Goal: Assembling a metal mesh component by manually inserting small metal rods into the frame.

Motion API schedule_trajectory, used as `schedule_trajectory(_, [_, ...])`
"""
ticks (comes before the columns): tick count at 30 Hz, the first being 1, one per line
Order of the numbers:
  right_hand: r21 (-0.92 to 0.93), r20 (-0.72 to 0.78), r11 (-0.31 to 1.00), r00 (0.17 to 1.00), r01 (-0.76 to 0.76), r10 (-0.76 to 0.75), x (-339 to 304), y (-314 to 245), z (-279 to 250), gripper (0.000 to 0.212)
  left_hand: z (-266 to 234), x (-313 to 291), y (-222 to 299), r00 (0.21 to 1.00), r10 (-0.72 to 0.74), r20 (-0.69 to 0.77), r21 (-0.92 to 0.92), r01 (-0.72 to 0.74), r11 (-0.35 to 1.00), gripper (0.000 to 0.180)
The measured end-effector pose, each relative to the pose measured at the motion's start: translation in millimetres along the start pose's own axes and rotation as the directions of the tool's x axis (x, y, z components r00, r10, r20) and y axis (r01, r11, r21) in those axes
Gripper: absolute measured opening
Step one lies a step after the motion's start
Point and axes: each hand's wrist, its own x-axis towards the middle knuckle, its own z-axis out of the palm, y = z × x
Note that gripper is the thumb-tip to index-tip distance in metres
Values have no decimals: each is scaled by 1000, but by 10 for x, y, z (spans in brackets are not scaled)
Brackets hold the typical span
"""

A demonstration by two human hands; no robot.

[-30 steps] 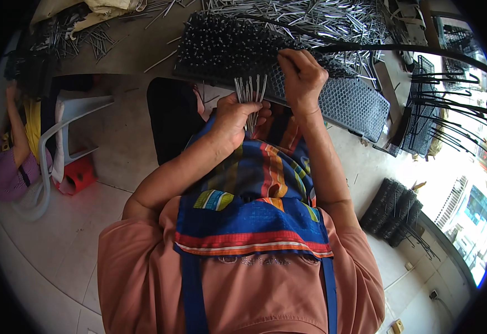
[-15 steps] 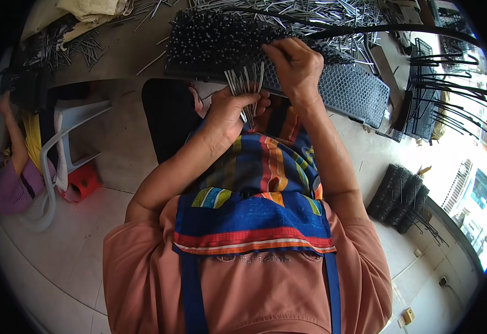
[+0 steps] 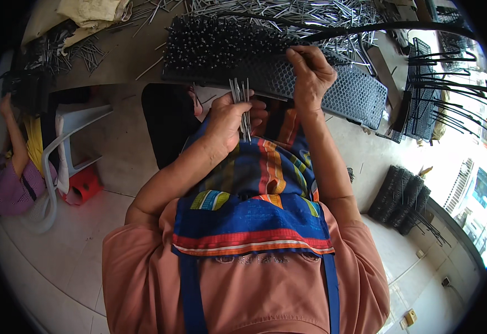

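Long dark-grey honeycomb tray (image 3: 358,94), part filled

The tray lay slantwise beyond the wearer's lap, its right-hand portion showing bare holes. Behind it spread a tangled heap of loose, slender silver-grey metal rods (image 3: 332,15). A dense block of upright dark rods with shiny tips (image 3: 210,47) covered much of the tray's left and far portion.

The step in hand appeared to be setting rods into the holes, and it looked well short of complete. The next move seemed to call for one rod drawn singly and lined up over a free hole.

The hands were apart. The bare right hand (image 3: 315,72) hung over the tray by the block's edge, thumb and forefinger close together; whether they pinched a rod, I could not tell. The bare left hand (image 3: 227,119), nearer the body, was clamped around a small bunch of thin silver rods (image 3: 237,92), upper ends toward the tray's near edge, left of the right hand.
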Motion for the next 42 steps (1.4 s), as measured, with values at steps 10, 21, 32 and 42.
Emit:
schedule_trajectory(10, [-333,173,910,965,245,-196,49,-32,56,11,20,74,19,999,32,7,32,-33,999,21])
schedule_trajectory(21, [-556,319,702,894,444,-313,-59,-77,29,10,62,94,76,996,41,76,-35,-38,999,17])
schedule_trajectory(32, [88,102,884,887,-458,450,-184,-201,-234,5,59,33,31,992,-75,101,23,73,997,17])
schedule_trajectory(42, [-175,-35,976,990,126,-134,-21,-53,-210,12,-230,-310,-232,949,-209,238,303,132,944,23])
